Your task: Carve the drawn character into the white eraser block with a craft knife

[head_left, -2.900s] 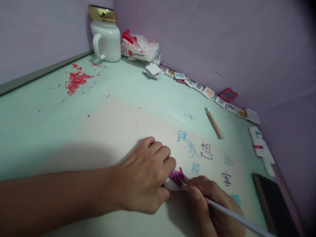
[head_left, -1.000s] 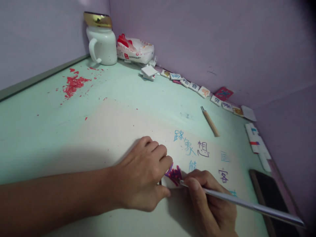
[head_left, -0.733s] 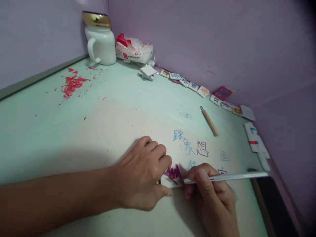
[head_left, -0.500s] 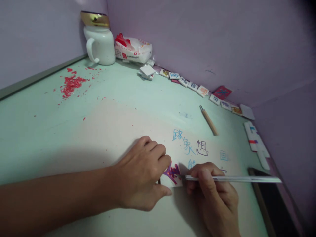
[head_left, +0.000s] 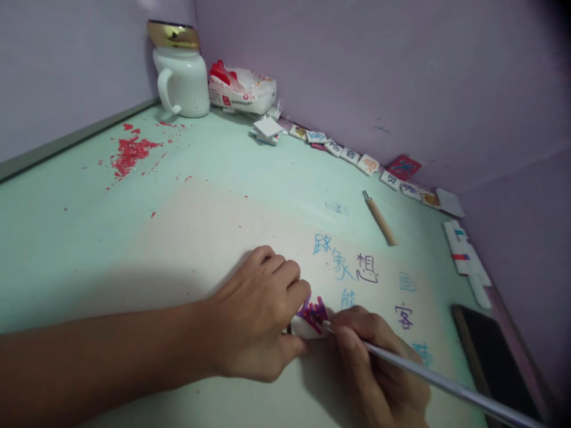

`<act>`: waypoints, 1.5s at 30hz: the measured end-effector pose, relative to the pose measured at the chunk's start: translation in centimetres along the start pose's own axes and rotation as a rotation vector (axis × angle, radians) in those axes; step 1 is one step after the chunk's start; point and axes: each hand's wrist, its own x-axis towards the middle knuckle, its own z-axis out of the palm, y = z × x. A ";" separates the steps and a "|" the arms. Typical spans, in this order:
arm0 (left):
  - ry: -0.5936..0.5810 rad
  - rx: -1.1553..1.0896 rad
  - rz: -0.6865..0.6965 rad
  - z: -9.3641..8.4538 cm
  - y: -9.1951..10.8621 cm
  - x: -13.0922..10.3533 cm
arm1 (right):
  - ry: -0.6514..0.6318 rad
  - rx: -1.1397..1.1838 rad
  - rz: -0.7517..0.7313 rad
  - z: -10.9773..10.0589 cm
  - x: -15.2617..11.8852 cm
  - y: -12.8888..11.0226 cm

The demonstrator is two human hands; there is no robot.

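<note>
My left hand (head_left: 263,315) is closed on the left side of a small white tile (head_left: 306,329) marked with a purple and red character, pressing it on the pale green table (head_left: 214,151). Much of the tile is hidden under the fingers. In my right hand (head_left: 381,362) is a long thin silvery tool (head_left: 450,386), pinched near its front end, its tip at the right part of the tile's marking. Its back end slants down to the lower right. Blue and purple characters are written on the surface beyond my right hand.
A wooden-handled tool (head_left: 380,220) lies farther back. Red shavings (head_left: 132,156), a white mug (head_left: 185,83), a tissue pack (head_left: 243,89) and marked tiles (head_left: 350,155) stand or lie toward the walls. A dark phone (head_left: 495,362) is at right.
The silvery tool has swung from nearly level to slanting down rightward, its tip now on the marking. My right hand has turned and shifted, uncovering a purple character. My left hand stays nearly still.
</note>
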 end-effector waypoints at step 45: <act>0.095 -0.070 -0.033 0.2 0.3 -0.2 | 0.300 0.534 0.589 0.3 0.3 2.1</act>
